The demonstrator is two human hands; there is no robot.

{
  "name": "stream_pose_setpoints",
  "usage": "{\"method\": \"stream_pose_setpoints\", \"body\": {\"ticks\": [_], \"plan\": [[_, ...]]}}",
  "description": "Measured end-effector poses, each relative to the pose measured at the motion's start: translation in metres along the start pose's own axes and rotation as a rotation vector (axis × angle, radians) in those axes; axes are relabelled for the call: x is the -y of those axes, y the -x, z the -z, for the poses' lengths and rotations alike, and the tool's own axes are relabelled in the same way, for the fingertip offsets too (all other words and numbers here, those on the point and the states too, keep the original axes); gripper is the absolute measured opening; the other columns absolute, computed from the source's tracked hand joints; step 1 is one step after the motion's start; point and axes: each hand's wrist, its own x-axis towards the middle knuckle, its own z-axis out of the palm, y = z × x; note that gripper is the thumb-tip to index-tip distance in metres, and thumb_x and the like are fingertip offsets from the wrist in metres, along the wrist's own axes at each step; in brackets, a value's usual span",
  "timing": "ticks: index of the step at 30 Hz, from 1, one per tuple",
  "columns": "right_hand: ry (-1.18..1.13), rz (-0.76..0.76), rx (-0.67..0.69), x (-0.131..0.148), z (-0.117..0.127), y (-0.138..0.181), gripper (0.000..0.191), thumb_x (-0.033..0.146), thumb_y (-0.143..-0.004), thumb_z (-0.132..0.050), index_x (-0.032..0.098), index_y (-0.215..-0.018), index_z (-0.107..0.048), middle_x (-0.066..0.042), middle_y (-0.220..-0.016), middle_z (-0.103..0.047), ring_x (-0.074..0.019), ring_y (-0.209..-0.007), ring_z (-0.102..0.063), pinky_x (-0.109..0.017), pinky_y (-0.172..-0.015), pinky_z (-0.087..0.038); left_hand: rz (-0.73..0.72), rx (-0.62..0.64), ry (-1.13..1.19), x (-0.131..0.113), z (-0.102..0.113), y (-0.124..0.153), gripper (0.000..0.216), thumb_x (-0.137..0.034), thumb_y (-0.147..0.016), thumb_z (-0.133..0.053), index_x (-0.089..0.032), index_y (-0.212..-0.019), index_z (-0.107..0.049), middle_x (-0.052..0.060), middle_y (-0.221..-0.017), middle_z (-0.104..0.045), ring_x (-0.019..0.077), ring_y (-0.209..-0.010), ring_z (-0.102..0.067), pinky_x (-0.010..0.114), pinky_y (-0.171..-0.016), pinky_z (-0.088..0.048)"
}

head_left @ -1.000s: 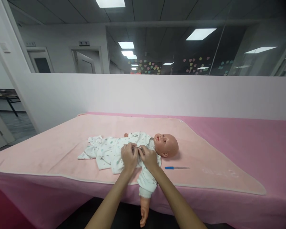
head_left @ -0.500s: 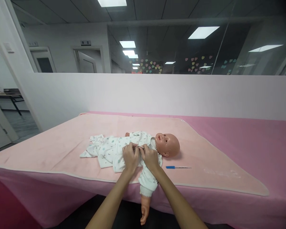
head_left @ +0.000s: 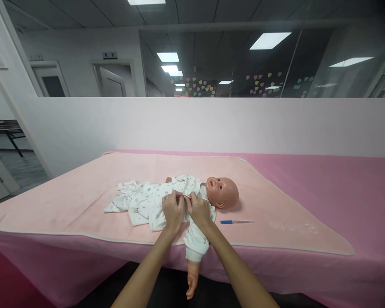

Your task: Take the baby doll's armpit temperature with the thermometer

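Note:
A baby doll (head_left: pixel 223 192) lies on its back on a light pink blanket (head_left: pixel 83 201), head to the right. It wears a white patterned baby garment (head_left: pixel 141 203). My left hand (head_left: pixel 173 209) and my right hand (head_left: pixel 197 209) sit side by side on the doll's chest, fingers pinched closed on the garment's front edge. One sleeved doll arm (head_left: pixel 192 265) hangs down over the table's near edge between my forearms.
A thin blue-capped thermometer (head_left: pixel 236 221) lies on the blanket just right of my right hand. The pink-covered table (head_left: pixel 340 188) runs to the right. A white partition wall (head_left: pixel 211 124) stands behind it, and an open doorway lies at far left.
My hands have stayed pinched on the garment at the doll's chest. Only the camera view has shifted slightly.

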Motion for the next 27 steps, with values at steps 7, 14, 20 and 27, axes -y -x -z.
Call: {"method": "stream_pose_setpoints", "body": {"ticks": [7, 14, 20, 27], "plan": [[0.054, -0.011, 0.016, 0.0001, -0.0004, 0.0004, 0.033, 0.038, -0.091, -0.033, 0.018, -0.076, -0.055, -0.002, -0.049, -0.059, -0.0129, -0.040, -0.050, -0.025, -0.043, -0.019, 0.003, 0.011, 0.013, 0.0006, -0.0003, 0.0000, 0.013, -0.024, -0.079, -0.042, -0.021, -0.073, -0.053, 0.000, -0.074, -0.064, 0.0176, -0.074, -0.056, 0.034, -0.079, -0.035], [0.098, -0.020, 0.023, 0.0014, -0.0012, 0.0003, 0.034, 0.037, -0.092, -0.031, 0.017, -0.079, -0.055, -0.003, -0.049, -0.059, -0.0136, -0.041, -0.051, -0.025, -0.043, -0.019, 0.010, 0.002, 0.015, -0.0018, -0.0010, -0.0008, 0.015, -0.022, -0.079, -0.042, -0.020, -0.071, -0.054, -0.001, -0.071, -0.063, 0.0163, -0.072, -0.056, 0.034, -0.080, -0.035], [0.132, -0.031, 0.048, 0.0029, 0.0000, 0.0004, 0.030, 0.036, -0.092, -0.033, 0.017, -0.080, -0.053, -0.001, -0.050, -0.060, -0.0131, -0.042, -0.053, -0.025, -0.044, -0.018, 0.025, -0.018, 0.057, -0.0038, -0.0004, 0.0009, 0.013, -0.022, -0.079, -0.044, -0.020, -0.074, -0.056, -0.001, -0.073, -0.063, 0.0158, -0.074, -0.055, 0.033, -0.080, -0.035], [0.139, -0.050, 0.068, 0.0048, 0.0030, 0.0000, 0.028, 0.035, -0.092, -0.034, 0.017, -0.080, -0.053, -0.001, -0.052, -0.061, -0.0132, -0.043, -0.054, -0.026, -0.044, -0.016, 0.064, -0.019, 0.067, -0.0021, -0.0016, 0.0015, 0.011, -0.023, -0.077, -0.046, -0.021, -0.073, -0.056, -0.001, -0.074, -0.064, 0.0166, -0.076, -0.055, 0.033, -0.080, -0.036]]}}
